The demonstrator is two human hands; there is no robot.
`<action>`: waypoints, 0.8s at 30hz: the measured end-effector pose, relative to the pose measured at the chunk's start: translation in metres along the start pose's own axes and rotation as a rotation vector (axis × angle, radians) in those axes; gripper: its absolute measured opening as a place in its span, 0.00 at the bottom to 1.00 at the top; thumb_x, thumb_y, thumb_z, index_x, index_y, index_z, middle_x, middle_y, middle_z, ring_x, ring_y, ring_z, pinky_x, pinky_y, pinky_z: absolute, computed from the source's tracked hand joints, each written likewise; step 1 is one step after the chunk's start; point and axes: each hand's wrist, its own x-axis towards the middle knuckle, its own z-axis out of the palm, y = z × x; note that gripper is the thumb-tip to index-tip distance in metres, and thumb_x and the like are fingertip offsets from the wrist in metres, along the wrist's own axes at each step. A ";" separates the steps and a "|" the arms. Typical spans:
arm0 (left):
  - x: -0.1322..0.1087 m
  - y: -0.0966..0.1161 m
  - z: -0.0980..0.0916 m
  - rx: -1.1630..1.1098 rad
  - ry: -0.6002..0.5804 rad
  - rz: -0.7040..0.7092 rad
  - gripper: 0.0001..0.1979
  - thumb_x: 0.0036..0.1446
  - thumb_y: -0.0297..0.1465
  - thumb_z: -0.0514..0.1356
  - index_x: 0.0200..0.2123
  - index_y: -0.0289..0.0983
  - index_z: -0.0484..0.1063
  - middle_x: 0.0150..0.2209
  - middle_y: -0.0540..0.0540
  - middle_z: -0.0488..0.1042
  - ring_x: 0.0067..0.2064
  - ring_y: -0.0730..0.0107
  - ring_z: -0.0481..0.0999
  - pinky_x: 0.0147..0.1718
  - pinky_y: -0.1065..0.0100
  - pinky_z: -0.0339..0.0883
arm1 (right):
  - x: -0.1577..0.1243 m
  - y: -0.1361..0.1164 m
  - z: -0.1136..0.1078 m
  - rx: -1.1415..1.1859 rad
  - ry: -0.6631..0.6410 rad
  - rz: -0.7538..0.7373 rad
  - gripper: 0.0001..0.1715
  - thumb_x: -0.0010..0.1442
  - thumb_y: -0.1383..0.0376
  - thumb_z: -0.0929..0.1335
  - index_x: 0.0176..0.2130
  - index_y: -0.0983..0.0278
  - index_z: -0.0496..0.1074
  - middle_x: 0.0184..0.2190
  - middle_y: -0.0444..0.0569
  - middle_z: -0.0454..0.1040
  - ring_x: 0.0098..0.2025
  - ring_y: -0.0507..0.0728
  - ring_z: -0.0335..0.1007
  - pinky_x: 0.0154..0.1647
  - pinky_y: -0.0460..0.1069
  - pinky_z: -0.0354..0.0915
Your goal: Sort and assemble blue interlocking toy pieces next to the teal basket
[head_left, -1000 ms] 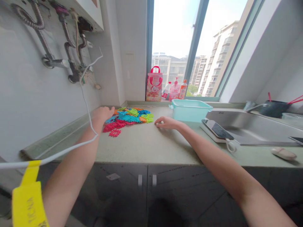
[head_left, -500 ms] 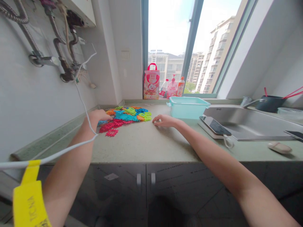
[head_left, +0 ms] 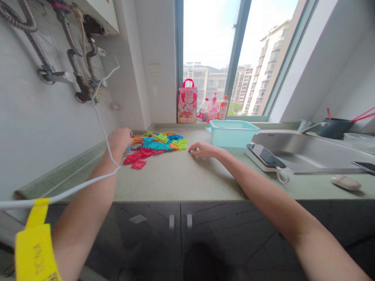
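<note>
Colourful pieces (head_left: 156, 145), tub (head_left: 233, 134), cable (head_left: 60, 198) before left forearm (head_left: 93, 187)

One left hand (head_left: 121, 137), one right hand (head_left: 203, 150), one heap of plastic pieces (head_left: 156, 145), one tub (head_left: 231, 137), one sink (head_left: 310, 158), one bag (head_left: 187, 104) and three bottles (head_left: 213, 111) show, plus two cupboard handles (head_left: 171, 221), one yellow tag (head_left: 36, 251) and one dark pot (head_left: 334, 129). The pieces overlap, so their number, apparently above ten, cannot be counted surely.

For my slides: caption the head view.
Left hand and right hand flank a pile of colourful pieces near a turquoise tub.
</note>
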 end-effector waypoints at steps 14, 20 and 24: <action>-0.064 0.149 0.037 -0.939 0.147 0.557 0.06 0.61 0.29 0.61 0.38 0.37 0.79 0.45 0.43 0.80 0.40 0.66 0.80 0.36 0.69 0.76 | 0.008 -0.042 0.014 0.228 0.401 -0.242 0.42 0.59 0.60 0.78 0.67 0.57 0.65 0.52 0.51 0.81 0.40 0.55 0.82 0.44 0.49 0.73; -0.068 0.152 0.066 -1.027 -0.235 0.428 0.12 0.58 0.38 0.66 0.41 0.36 0.76 0.42 0.43 0.81 0.37 0.63 0.82 0.31 0.67 0.75 | 0.007 -0.026 0.013 0.236 0.184 -0.157 0.24 0.62 0.62 0.76 0.57 0.60 0.75 0.40 0.47 0.84 0.32 0.53 0.79 0.38 0.47 0.68; -0.067 0.149 0.066 -0.962 -0.244 0.491 0.15 0.62 0.43 0.64 0.40 0.36 0.76 0.41 0.43 0.81 0.39 0.62 0.82 0.37 0.65 0.76 | 0.006 -0.024 0.011 0.256 0.085 -0.116 0.19 0.63 0.64 0.74 0.54 0.62 0.79 0.39 0.47 0.84 0.30 0.51 0.77 0.35 0.46 0.66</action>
